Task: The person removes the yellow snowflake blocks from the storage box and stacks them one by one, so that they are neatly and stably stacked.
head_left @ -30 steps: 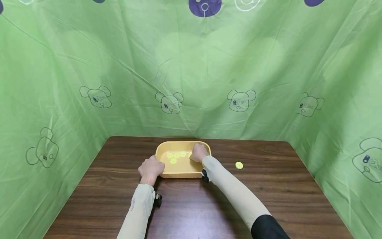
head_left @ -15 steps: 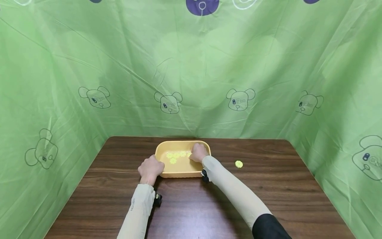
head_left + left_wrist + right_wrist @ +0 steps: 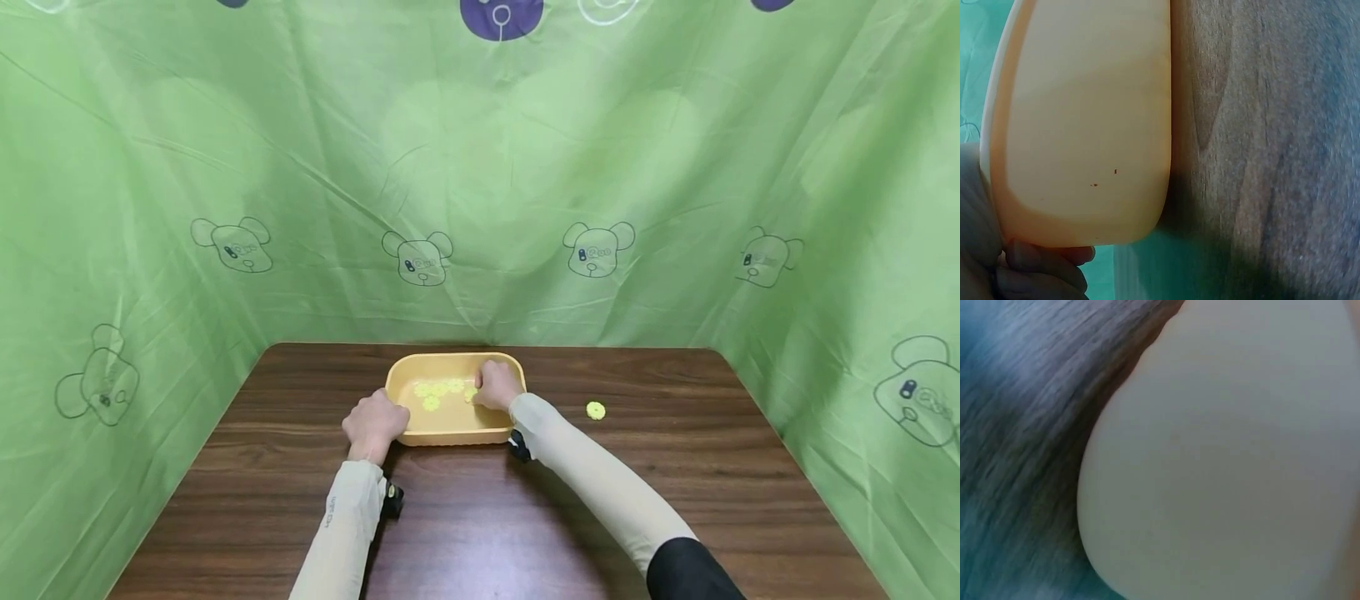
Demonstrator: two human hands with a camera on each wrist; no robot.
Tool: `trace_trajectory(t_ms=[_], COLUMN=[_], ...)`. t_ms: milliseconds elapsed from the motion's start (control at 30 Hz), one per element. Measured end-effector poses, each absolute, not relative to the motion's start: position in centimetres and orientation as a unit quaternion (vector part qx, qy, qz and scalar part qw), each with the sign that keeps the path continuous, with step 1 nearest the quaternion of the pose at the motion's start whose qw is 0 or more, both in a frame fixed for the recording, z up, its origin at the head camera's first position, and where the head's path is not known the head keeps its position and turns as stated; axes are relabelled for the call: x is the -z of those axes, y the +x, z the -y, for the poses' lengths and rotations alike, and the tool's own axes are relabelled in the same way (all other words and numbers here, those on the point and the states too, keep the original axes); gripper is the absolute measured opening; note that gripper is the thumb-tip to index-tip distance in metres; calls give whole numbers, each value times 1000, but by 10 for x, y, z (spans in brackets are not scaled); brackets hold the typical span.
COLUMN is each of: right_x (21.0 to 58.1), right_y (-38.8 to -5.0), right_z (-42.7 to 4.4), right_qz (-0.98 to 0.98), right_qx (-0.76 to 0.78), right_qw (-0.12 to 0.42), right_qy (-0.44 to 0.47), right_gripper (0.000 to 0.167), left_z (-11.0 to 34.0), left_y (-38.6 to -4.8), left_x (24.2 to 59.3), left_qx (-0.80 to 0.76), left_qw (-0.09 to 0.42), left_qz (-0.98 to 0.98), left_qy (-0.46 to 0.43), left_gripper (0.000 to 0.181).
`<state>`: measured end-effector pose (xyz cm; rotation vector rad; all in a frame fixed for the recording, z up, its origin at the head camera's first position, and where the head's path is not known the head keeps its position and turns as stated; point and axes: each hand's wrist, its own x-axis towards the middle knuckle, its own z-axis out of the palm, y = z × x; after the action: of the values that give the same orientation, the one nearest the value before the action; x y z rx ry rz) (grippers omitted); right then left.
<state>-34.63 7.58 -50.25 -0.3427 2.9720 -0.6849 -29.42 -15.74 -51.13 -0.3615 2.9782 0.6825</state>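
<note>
A yellow-orange tray (image 3: 452,437) stands on the table, with several small yellow flower-shaped pieces (image 3: 431,403) on its floor, mostly left of centre. My left hand (image 3: 375,420) grips the tray's left end; in the left wrist view its curled fingers (image 3: 1047,265) press against the tray's outer wall (image 3: 1091,125). Inside the tray's right part is my right hand (image 3: 497,385), fingers pointing down and left beside a yellow piece (image 3: 470,394). Its fingertips are hidden, so a hold on that piece cannot be told. The right wrist view shows only the tray's outer wall (image 3: 1210,456) and table.
One more yellow flower-shaped piece (image 3: 596,410) lies on the brown wooden table (image 3: 675,467), right of the tray. A green curtain (image 3: 495,167) with bear drawings surrounds the table's back and sides.
My right hand has shifted slightly inside the tray, and a yellow piece beside its fingers shows more fully. My left hand keeps its grip on the tray. The head view has moved slightly.
</note>
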Motion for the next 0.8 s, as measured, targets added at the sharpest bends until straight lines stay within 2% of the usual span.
trace_trajectory(t_ms=[200, 400, 533, 800], right_x=[496, 474, 457, 427], right_y=[-345, -341, -343, -350], right_z=[-80, -96, -119, -181], right_qz=[-955, -927, -920, -907], right_qx=[253, 330, 355, 400], right_qw=[37, 21, -6, -43], right_qy=[-150, -174, -163, -122], right_gripper=[20, 15, 12, 18], left_z=[159, 158, 158, 159], left_y=[-295, -295, -294, -293], left_x=[511, 511, 511, 510], left_qx=[-220, -218, -214, -214], left_qw=[37, 34, 32, 25], left_qz=[-968, -969, -970, -970], left_qy=[-116, -111, -113, -111], left_gripper=[39, 40, 38, 37])
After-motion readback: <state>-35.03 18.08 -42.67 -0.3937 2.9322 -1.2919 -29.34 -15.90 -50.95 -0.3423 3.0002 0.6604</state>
